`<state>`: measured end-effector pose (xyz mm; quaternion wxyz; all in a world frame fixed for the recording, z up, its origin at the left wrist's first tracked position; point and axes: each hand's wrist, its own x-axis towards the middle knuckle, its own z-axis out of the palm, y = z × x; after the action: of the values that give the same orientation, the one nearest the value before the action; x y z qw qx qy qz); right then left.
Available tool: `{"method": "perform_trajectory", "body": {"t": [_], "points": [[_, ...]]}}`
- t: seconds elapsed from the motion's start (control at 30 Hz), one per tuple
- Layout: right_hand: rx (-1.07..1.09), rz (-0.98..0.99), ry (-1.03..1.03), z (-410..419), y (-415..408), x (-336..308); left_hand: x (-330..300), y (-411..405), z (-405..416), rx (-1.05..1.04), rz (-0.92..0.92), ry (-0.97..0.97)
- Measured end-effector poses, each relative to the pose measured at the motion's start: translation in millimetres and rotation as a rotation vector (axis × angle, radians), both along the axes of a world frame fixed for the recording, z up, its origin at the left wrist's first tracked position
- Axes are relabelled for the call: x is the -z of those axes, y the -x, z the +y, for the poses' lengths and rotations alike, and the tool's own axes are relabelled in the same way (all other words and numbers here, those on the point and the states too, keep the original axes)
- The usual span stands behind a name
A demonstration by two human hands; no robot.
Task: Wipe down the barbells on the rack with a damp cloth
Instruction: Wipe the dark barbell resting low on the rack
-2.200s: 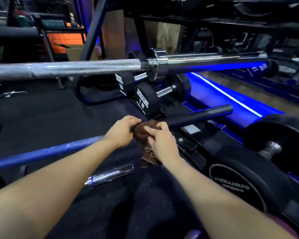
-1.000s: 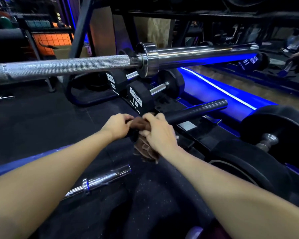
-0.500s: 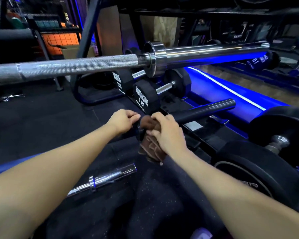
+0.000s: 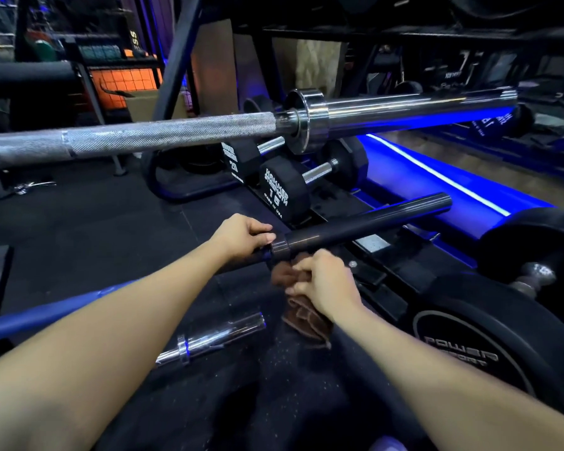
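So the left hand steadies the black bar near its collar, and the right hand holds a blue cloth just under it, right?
Almost: the cloth is brown, not blue, as the head view shows. The rest holds: the left hand grips the black bar near its collar, and the right hand holds the cloth just under it.

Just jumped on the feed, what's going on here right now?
A person is cleaning gym bars. The left hand grips the dark barbell next to its collar, steadying it. The right hand holds a brown cloth bunched just beneath the bar, part of it hanging down; it is not wrapped round the sleeve at this moment. A chrome barbell lies across above, untouched, and a short chrome bar end lies lower down.
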<state>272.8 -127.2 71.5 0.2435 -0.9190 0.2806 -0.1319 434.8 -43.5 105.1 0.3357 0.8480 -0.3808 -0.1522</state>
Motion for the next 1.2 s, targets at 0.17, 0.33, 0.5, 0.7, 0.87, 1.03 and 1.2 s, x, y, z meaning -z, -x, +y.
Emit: {"method": "perform_trajectory", "body": {"t": [0.17, 0.33, 0.5, 0.7, 0.87, 1.03, 1.2], "points": [[0.098, -0.182, 0.071, 1.2, -5.3, -25.7, -2.3, 0.8, 6.1, 0.019, -0.186, 0.004], [0.045, -0.191, 0.063, 8.0, -24.9, -19.2, 9.8, 1.5, 12.7, 0.132, -0.282, -0.059], [0.02, -0.099, 0.066, 3.3, -19.7, -2.4, 5.0, -4.4, 2.9, 0.1, -0.245, -0.129], [0.028, -0.072, 0.069, 3.3, -9.0, -1.6, 7.5, -0.8, 2.0, 0.084, -0.266, -0.132], [0.049, -0.136, 0.016, 10.6, -16.0, -1.6, 15.8, 4.0, 13.0, 0.117, -0.292, -0.071], [0.03, 0.011, 0.009, 10.1, -8.0, 22.4, 11.3, -0.5, 5.6, 0.106, -0.25, -0.162], [0.053, -0.109, 0.039, 1.2, -7.3, 4.7, 19.5, -0.1, 4.6, 0.073, -0.248, -0.082]]}}
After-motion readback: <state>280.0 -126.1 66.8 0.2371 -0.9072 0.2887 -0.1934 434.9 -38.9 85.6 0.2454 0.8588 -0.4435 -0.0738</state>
